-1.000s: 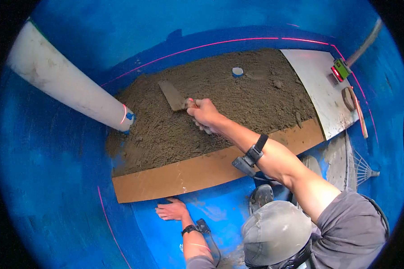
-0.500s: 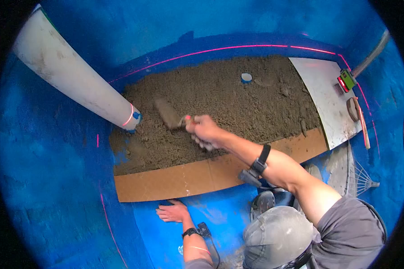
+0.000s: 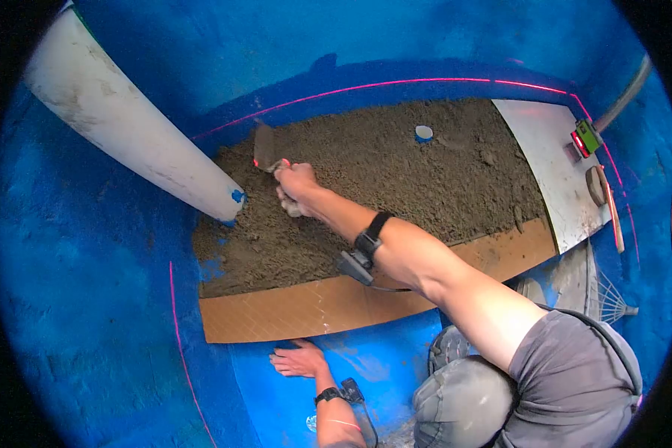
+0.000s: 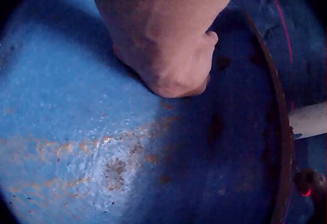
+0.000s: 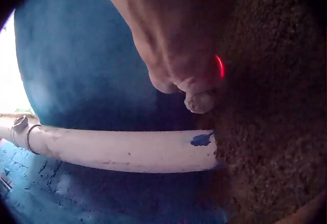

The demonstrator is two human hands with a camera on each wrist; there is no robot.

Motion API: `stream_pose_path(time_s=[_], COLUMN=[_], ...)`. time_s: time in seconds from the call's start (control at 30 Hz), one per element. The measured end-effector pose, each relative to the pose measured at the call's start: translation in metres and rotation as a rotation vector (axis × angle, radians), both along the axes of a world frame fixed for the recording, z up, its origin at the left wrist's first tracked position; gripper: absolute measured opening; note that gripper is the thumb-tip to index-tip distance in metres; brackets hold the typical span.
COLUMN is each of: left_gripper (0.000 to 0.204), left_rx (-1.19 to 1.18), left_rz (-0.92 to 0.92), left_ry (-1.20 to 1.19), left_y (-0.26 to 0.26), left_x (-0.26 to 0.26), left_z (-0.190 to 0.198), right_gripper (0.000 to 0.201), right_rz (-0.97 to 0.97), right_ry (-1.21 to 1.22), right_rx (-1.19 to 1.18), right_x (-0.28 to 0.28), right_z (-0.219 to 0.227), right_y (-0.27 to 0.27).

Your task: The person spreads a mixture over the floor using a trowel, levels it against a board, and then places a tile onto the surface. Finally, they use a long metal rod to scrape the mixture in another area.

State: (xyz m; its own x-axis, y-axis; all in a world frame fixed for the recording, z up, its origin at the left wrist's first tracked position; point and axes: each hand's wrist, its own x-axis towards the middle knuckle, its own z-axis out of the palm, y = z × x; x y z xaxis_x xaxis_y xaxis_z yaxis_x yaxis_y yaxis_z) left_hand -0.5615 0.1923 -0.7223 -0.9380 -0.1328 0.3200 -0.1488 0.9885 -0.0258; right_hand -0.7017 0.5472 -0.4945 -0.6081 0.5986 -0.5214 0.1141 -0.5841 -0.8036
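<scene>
My right hand grips the handle of a trowel. Its flat blade reaches over the far left edge of the grey-brown mortar bed, close to the blue wall. In the right wrist view the curled fingers show beside the white pipe, while the trowel itself is hidden. My left hand rests with spread fingers on the blue floor, just in front of the brown board along the mortar's near side. The left wrist view shows that hand braced on the floor.
A thick white pipe rises at the left. A short white pipe end pokes out of the mortar. On the right, a pale panel carries a green laser level and a wooden-handled tool. A wire rake lies nearby.
My right hand has carried the trowel left and away from me, toward the wall by the pipe. The blade has turned more upright in view. The left hand stays on the floor.
</scene>
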Motion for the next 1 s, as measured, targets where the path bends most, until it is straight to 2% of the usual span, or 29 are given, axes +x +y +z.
stream_pose_path(time_s=[0.03, 0.1, 0.17, 0.23, 0.27, 0.3, 0.33, 0.37, 0.4, 0.47, 0.6, 0.7, 0.73, 0.77, 0.87, 1.0], left_gripper=[0.057, 0.057, 0.064, 0.064, 0.065, 0.063, 0.063, 0.062, 0.06, 0.059, 0.06, 0.059, 0.059, 0.059, 0.059, 0.059], left_rx=[0.008, 0.02, 0.074, 0.03, 0.005, 0.021, 0.028, 0.05, 0.071, 0.028, -0.03, -0.05, -0.048, -0.051, -0.05, -0.068], left_rz=[0.005, -0.004, 0.081, 0.075, 0.08, 0.107, 0.082, 0.088, 0.096, 0.079, 0.052, 0.085, 0.075, 0.072, 0.067, 0.062], left_ry=[-0.03, -0.045, -0.189, -0.17, -0.156, -0.242, -0.25, -0.253, -0.252, -0.195, -0.155, -0.146, -0.144, -0.144, -0.152, -0.116], left_y=[0.0, 0.003, 0.009, -0.003, -0.001, 0.003, 0.007, 0.008, 0.007, 0.005, 0.001, 0.002, 0.002, 0.001, 0.002, -0.005], left_x=[0.001, -0.001, 0.002, 0.001, -0.002, -0.001, 0.001, 0.002, 0.003, 0.001, 0.005, 0.002, 0.002, 0.002, 0.003, 0.0], left_z=[0.001, 0.008, 0.018, 0.007, -0.003, 0.007, 0.013, 0.018, 0.019, 0.008, 0.005, 0.004, 0.003, 0.003, 0.005, -0.004], right_gripper=[0.018, 0.017, 0.02, 0.025, 0.027, 0.026, 0.026, 0.031, 0.031, 0.028, 0.029, 0.033, 0.035, 0.034, 0.03, 0.031], right_rz=[-0.003, 0.362, 0.395, 0.429, 0.435, 0.393, 0.353, 0.499, 0.484, 0.516, 0.404, 0.394, 0.38, 0.386, 0.307, 0.309], right_ry=[-0.01, -0.018, -0.013, -0.05, -0.106, -0.197, -0.299, -0.433, -0.447, -0.542, -0.765, -0.801, -0.835, -0.895, -0.949, -0.998], right_rx=[-0.007, 0.014, 0.044, 0.152, 0.375, 0.759, 1.135, 1.119, 1.116, 1.266, 1.314, 1.35, 1.365, 1.276, 1.278, 1.261], right_x=[0.004, 0.009, 0.011, 0.016, 0.018, 0.017, 0.03, 0.048, 0.066, 0.093, 0.165, 0.219, 0.234, 0.247, 0.289, 0.331], right_z=[-0.001, 0.009, 0.021, 0.018, 0.014, -0.01, 0.001, 0.009, 0.007, 0.008, 0.024, 0.026, 0.034, 0.042, 0.043, 0.044], right_y=[0.004, 0.019, 0.016, 0.008, 0.01, 0.013, 0.013, 0.018, 0.028, 0.051, 0.117, 0.165, 0.173, 0.181, 0.218, 0.252])
